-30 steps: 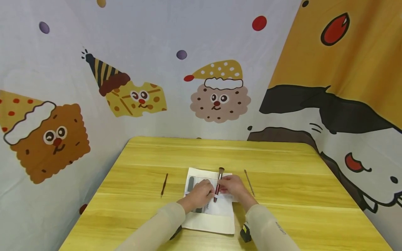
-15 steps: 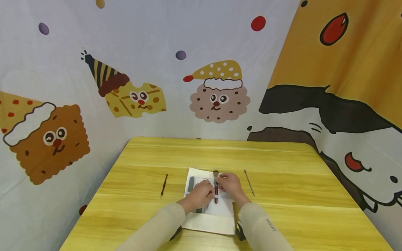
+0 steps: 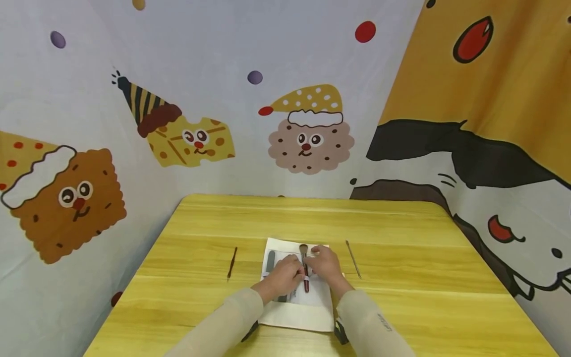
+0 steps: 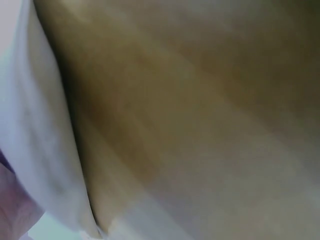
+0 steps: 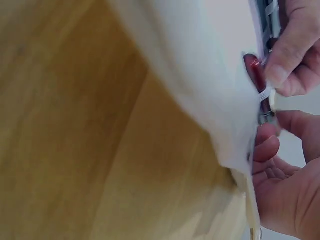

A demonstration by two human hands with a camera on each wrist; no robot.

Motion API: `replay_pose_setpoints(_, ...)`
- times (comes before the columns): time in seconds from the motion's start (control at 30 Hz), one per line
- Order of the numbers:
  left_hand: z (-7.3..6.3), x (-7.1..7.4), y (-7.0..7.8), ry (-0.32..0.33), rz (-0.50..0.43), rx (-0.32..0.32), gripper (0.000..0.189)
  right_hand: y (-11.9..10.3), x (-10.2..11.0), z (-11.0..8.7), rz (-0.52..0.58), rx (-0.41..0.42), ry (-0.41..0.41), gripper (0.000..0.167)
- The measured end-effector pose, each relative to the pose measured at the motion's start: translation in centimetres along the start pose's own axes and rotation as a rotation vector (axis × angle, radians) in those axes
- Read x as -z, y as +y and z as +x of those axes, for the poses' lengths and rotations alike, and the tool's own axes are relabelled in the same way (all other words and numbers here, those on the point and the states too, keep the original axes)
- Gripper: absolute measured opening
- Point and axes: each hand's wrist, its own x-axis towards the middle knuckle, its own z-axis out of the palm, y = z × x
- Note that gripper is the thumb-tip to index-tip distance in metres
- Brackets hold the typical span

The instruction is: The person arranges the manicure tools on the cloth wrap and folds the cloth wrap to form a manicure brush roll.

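Observation:
A makeup brush (image 3: 306, 283) with a dark red handle and brown bristles lies over an opened cream cloth case (image 3: 294, 315), bristles pointing away from me. Its handle runs through a white elastic loop (image 5: 264, 95). My left hand (image 3: 284, 275) pinches at this loop with thumb and finger. From the right, my right hand (image 3: 325, 263) holds the brush at its upper part between thumb and fingers. To the left, a long grey strip-shaped tool (image 3: 271, 260) lies on the case, its middle hidden by my left hand. The left wrist view shows mainly blurred table and case edge.
On the wooden table (image 3: 401, 248), a thin dark reddish-brown tool (image 3: 232, 264) lies left of the case. A slim metal rod-like tool (image 3: 353, 259) lies to its right. A cartoon-printed curtain (image 3: 214, 59) hangs behind the table.
The brush has slid toward me and swung straighter, its bristle end moving left and its handle end further below the loop. My right hand moved slightly left with it; my left hand stayed put.

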Motion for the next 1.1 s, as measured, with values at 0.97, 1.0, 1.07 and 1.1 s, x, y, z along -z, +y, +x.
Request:
replay_pose_setpoints(0.97, 0.2, 0.0, -0.3, -0.012, -0.045, 0.016, 0.013, 1.2, 1.6, -0.2, -0.078, 0.171, -0.151, 0.014)
replay_pose_setpoints(1.0, 0.2, 0.0, -0.3, -0.015, -0.046, 0.018, 0.013, 1.3, 1.6, -0.2, -0.078, 0.17, -0.148, 0.012)
replay_pose_setpoints(1.07, 0.2, 0.0, -0.3, -0.018, -0.047, 0.018, 0.013, 1.4, 1.8, -0.1, -0.069, 0.156, -0.135, 0.017)
replay_pose_setpoints(1.1, 0.3, 0.0, -0.3, -0.019, -0.045, 0.015, 0.013, 1.5, 1.9, -0.1, -0.06, 0.15, -0.124, 0.021)
